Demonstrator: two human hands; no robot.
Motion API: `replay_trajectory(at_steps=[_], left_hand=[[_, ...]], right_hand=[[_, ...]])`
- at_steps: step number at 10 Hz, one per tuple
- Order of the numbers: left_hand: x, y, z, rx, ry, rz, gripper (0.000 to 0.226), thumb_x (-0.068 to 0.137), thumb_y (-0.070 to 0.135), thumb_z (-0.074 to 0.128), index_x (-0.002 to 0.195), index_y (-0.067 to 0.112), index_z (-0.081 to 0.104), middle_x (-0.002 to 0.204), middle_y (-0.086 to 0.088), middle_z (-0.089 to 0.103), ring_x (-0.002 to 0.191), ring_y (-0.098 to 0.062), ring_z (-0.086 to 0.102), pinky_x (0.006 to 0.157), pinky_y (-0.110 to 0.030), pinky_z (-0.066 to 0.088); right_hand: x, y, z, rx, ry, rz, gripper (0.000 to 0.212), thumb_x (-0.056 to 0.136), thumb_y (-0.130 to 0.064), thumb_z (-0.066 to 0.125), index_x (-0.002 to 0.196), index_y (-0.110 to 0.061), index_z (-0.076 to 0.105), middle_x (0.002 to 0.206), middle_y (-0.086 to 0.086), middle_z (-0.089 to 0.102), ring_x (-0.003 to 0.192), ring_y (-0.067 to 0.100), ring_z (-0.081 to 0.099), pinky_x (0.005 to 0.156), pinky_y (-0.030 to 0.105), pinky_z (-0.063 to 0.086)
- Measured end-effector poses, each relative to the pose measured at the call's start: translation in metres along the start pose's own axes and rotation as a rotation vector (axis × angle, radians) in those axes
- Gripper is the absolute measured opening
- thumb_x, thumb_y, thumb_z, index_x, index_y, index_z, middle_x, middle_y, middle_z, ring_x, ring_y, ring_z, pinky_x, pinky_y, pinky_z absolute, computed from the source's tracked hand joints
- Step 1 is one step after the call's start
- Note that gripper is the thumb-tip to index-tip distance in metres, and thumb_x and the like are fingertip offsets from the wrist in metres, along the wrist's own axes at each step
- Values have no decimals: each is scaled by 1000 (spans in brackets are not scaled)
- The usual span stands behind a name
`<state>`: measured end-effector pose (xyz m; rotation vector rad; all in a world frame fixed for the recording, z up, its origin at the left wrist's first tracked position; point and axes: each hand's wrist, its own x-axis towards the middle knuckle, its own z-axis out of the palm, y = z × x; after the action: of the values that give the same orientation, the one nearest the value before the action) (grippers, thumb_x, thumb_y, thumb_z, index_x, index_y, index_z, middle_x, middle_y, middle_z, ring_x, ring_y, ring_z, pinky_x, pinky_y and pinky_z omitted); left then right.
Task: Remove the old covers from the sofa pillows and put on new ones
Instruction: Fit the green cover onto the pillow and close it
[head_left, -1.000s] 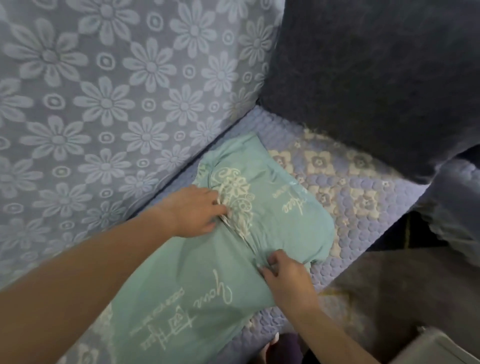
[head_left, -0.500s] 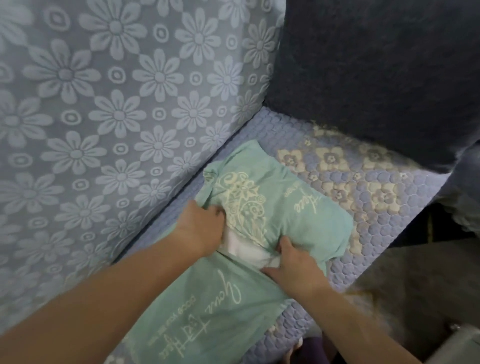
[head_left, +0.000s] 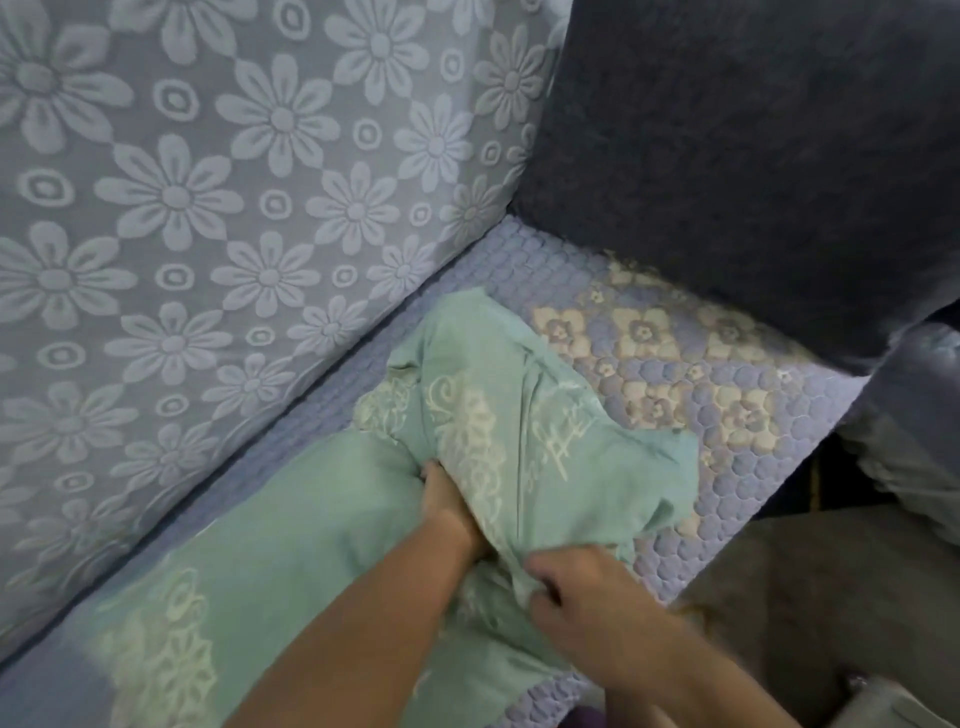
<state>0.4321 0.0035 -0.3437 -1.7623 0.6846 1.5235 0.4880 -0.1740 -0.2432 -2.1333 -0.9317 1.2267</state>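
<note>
A: Far left?
B: Floral backrest (head_left: 218, 218). Green cover (head_left: 545, 431) lies on the quilted seat (head_left: 691, 374), near centre.
A: Left hand (head_left: 441, 499)?
B: Pushed into the cover's opening, fingers hidden; grip cannot be told.
A: Right hand (head_left: 582, 597)?
B: Grip clenched on the cover's edge. Dark cushion (head_left: 753, 156) far right.

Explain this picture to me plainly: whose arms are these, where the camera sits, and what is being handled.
No machine here: a person wears a camera on the head, looking down at their own arms. A green pillow cover with pale printed patterns lies on a quilted sofa seat. The left hand reaches into the cover's opening, its fingers hidden. The right hand pinches the cover's edge. Behind stand a flower-patterned back cushion and a dark blue cushion.
</note>
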Motion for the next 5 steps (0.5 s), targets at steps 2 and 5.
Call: replay_trajectory(at_steps=[2, 5], left_hand=[[-67, 17, 24, -842, 788, -223, 46, 104, 46, 28, 145, 31, 42, 146, -5, 50, 121, -33, 58, 101, -44, 32], [-163, -72, 103, -660, 885, -112, 38, 85, 38, 41, 118, 23, 53, 104, 2, 63, 92, -21, 64, 84, -38, 47]], right_hand=[[13, 20, -1, 145, 288, 169, 36, 95, -19, 58, 63, -18, 42, 72, -3, 48, 68, 12, 50, 62, 26, 35], [34, -10, 16, -205, -688, 45, 36, 83, -16, 45, 109, -11, 70, 121, 9, 66, 99, 23, 58, 84, 29, 45]])
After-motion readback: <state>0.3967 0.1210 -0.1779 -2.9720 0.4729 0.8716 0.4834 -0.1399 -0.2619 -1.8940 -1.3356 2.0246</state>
